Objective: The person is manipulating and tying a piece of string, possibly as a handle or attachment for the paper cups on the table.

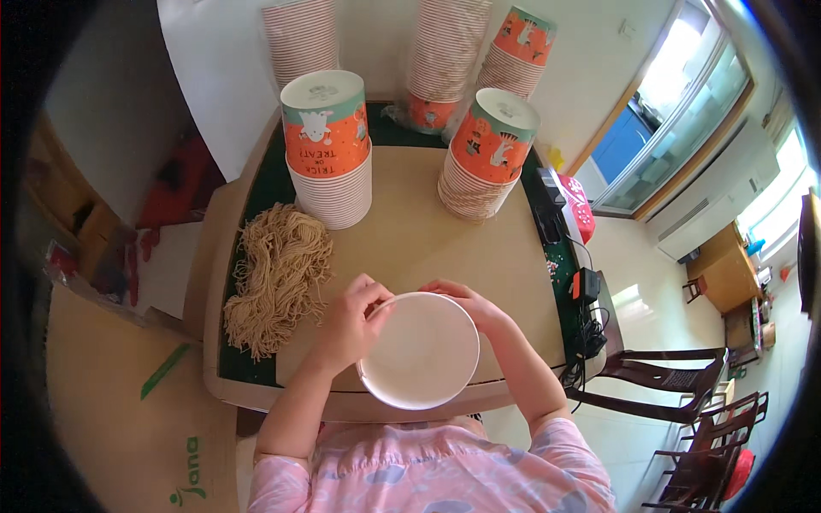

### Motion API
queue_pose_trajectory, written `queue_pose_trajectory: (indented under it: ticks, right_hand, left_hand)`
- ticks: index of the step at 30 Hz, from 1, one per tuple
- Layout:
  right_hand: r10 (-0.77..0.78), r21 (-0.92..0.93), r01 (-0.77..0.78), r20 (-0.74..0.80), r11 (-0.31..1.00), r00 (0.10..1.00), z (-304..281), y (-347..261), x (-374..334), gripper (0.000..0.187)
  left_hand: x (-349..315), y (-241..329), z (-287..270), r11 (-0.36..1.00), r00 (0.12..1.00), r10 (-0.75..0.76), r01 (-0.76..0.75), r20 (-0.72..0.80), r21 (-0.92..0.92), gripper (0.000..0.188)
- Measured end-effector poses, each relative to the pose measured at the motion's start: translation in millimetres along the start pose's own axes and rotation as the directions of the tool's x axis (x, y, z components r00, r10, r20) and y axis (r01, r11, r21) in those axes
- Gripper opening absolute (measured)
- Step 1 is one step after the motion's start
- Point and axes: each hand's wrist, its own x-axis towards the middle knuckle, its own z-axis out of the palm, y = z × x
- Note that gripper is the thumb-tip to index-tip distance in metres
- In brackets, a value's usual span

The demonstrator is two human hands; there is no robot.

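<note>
Left grip [346, 327] pinches rim of one white-lined cup [419, 355]; right grip [475, 309] at its wall, closure unclear. Beyond cup: five cup stacks [332, 162]. Left: one yarn bundle [278, 278].

And there was the cup [419, 350], round and wide-mouthed, smooth white inside, its bright rim unbroken, mouth facing up, held low and near the middle of the view!
</note>
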Motion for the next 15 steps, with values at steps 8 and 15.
queue_pose_trajectory:
  ticks: [8,15]
  right_hand:
    - [-0.619,-0.561,0.296,-0.563,0.773,0.548,-64,-137,-34,0.011]
    - [-0.975,-0.928,-0.320,0.216,-0.190,-0.048,-122,-274,-2,0.018]
  left_hand:
    - [10,-2,-2,0.961,0.913,0.277,-0.262,-0.300,0.091,0.024]
    - [4,-22,-1,0.994,0.993,0.019,-0.032,-0.116,-0.107,0.017]
